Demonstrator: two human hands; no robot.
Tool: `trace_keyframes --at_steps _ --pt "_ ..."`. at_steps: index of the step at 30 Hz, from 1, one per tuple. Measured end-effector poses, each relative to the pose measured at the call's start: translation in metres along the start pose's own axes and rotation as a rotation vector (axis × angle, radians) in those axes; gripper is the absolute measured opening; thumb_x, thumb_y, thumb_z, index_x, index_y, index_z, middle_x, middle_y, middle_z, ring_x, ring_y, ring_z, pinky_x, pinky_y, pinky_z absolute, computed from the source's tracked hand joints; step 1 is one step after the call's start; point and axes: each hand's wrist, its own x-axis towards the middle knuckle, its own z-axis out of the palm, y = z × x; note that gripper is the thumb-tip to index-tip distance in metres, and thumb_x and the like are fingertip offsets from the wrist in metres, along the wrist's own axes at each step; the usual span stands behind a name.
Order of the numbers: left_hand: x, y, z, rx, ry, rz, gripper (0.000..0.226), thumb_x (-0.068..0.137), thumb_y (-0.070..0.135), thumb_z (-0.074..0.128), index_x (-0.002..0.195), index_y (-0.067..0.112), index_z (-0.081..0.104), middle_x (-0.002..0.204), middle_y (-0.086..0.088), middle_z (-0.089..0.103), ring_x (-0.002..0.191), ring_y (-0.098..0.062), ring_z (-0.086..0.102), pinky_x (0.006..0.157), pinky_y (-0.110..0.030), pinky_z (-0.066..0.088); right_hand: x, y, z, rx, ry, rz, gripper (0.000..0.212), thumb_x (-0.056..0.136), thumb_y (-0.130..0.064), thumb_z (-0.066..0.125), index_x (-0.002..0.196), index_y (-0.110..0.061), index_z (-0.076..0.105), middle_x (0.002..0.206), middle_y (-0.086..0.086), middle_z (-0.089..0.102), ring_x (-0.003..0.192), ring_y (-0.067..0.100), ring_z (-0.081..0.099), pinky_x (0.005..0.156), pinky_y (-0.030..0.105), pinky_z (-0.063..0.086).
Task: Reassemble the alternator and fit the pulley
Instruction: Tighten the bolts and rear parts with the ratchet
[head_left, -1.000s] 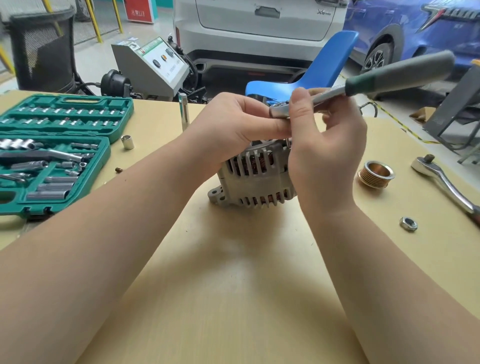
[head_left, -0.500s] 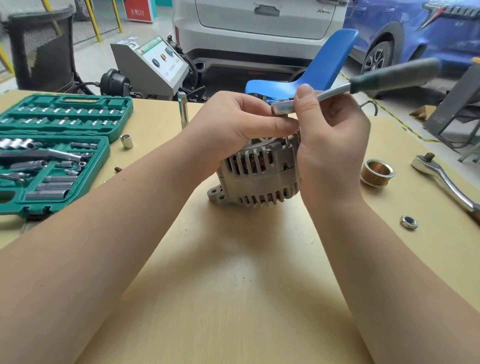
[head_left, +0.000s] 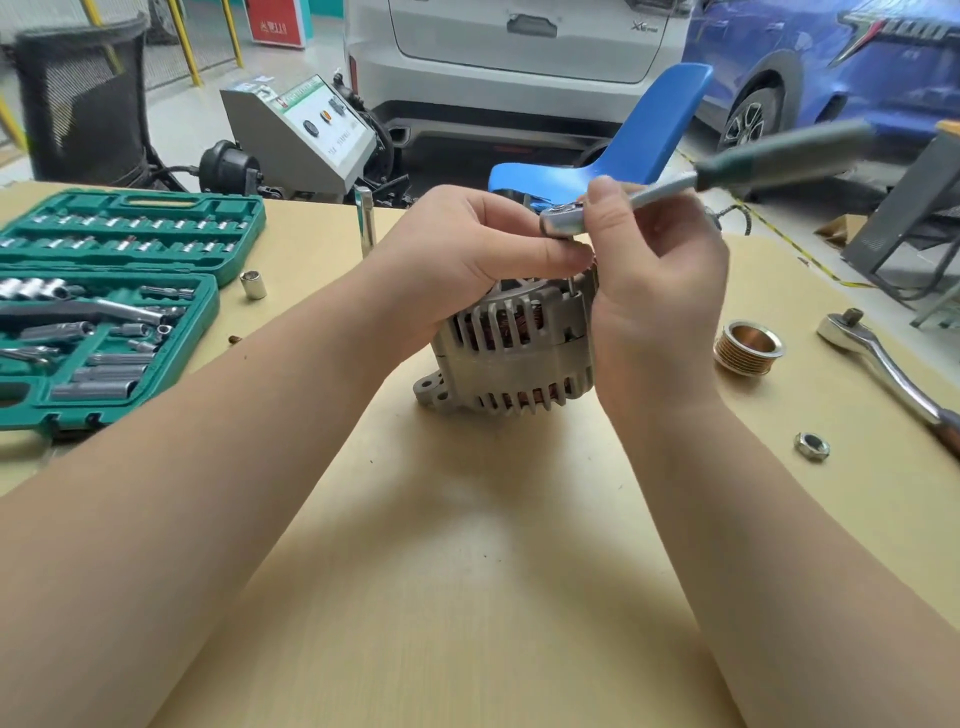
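Both hands (head_left: 478, 249) (head_left: 660, 312) grip a chrome ratchet (head_left: 566, 218) over the ribbed grey alternator (head_left: 514, 358).

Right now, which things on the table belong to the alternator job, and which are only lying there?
In the job:
- alternator, steadied by the left hand
- small ratchet, held by the right hand
- pulley, waiting on the table
- nut

Lying about:
- green socket case
- loose socket
- large ratchet
- blue chair

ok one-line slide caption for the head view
Both hands steady a small ratchet over the alternator; pulley and nut wait aside.
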Motion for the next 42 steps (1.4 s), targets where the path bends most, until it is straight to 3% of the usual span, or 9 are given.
trace_keyframes --at_steps 4,7,11,15,18,21,27,36,42 --pt "0.001 0.001 0.0 0.014 0.01 0.015 0.014 0.075 0.027 0.093 0.085 0.019 0.088 0.089 -0.011 0.081 0.084 -0.017 0.073 0.092 -0.042 0.059 -0.007 0.001 0.006 -0.163 0.061 -0.242 0.006 0.098 -0.02 0.07 0.096 -0.015 0.067 0.085 -0.006 0.07 0.086 0.015 0.071 0.089 0.038 0.056" --pt "0.001 0.001 -0.002 0.031 -0.004 -0.016 0.017 0.08 0.029 0.093 0.09 0.017 0.088 0.091 -0.012 0.081 0.081 -0.021 0.074 0.089 -0.047 0.06 0.01 0.001 0.003 0.057 0.013 0.068 0.011 0.099 -0.022 0.066 0.093 -0.013 0.069 0.084 -0.004 0.073 0.086 0.017 0.071 0.086 0.038 0.059" --pt "0.0 0.003 -0.003 0.029 -0.032 -0.039 0.022 0.081 0.031 0.092 0.095 0.014 0.087 0.097 -0.015 0.082 0.084 -0.023 0.078 0.09 -0.044 0.063 0.023 0.006 -0.011 0.283 -0.174 0.44 0.037 0.102 -0.026 0.059 0.116 0.007 0.069 0.116 0.032 0.069 0.109 0.044 0.069 0.104 0.057 0.054" --pt "-0.002 0.003 0.0 0.057 0.02 -0.035 0.021 0.081 0.034 0.093 0.095 0.02 0.088 0.091 -0.011 0.081 0.082 -0.019 0.073 0.098 -0.054 0.058 0.01 0.003 -0.007 0.143 -0.074 0.142 0.014 0.101 -0.023 0.065 0.104 -0.012 0.073 0.094 0.003 0.076 0.096 0.018 0.072 0.084 0.028 0.058" --pt "-0.002 0.004 0.003 0.062 0.053 -0.015 0.02 0.078 0.035 0.095 0.09 0.022 0.089 0.087 -0.01 0.081 0.081 -0.013 0.07 0.094 -0.048 0.056 -0.004 0.003 -0.001 -0.16 0.056 -0.189 0.009 0.101 -0.027 0.069 0.1 -0.019 0.074 0.089 -0.008 0.076 0.09 0.012 0.073 0.087 0.03 0.056" --pt "-0.002 0.005 0.004 0.08 0.047 -0.014 0.018 0.08 0.034 0.094 0.093 0.023 0.089 0.093 -0.006 0.083 0.089 -0.015 0.073 0.104 -0.048 0.057 -0.008 0.005 0.001 -0.268 0.073 -0.294 0.009 0.101 -0.026 0.068 0.1 -0.018 0.072 0.09 -0.003 0.075 0.091 0.014 0.071 0.089 0.034 0.055" --pt "-0.001 0.006 -0.001 0.04 -0.016 -0.051 0.017 0.081 0.028 0.092 0.096 0.019 0.089 0.092 -0.007 0.083 0.082 -0.016 0.076 0.094 -0.042 0.062 0.019 -0.006 -0.013 0.35 -0.22 0.341 0.019 0.105 -0.018 0.058 0.098 -0.004 0.07 0.086 0.008 0.074 0.087 0.022 0.071 0.078 0.03 0.058" --pt "-0.003 0.006 0.003 0.085 0.076 -0.018 0.022 0.079 0.034 0.093 0.092 0.017 0.088 0.096 -0.018 0.079 0.082 -0.016 0.069 0.092 -0.044 0.057 -0.011 0.002 0.005 -0.24 0.109 -0.277 0.006 0.101 -0.023 0.068 0.095 -0.02 0.068 0.085 -0.01 0.071 0.087 0.007 0.069 0.087 0.026 0.052" --pt "-0.001 0.007 0.0 0.083 0.028 -0.068 0.023 0.079 0.032 0.093 0.096 0.018 0.088 0.097 -0.009 0.082 0.088 -0.02 0.077 0.095 -0.046 0.061 0.015 -0.007 -0.006 0.335 -0.149 0.34 0.023 0.105 -0.02 0.057 0.09 -0.009 0.072 0.084 0.006 0.075 0.085 0.021 0.073 0.079 0.032 0.058"
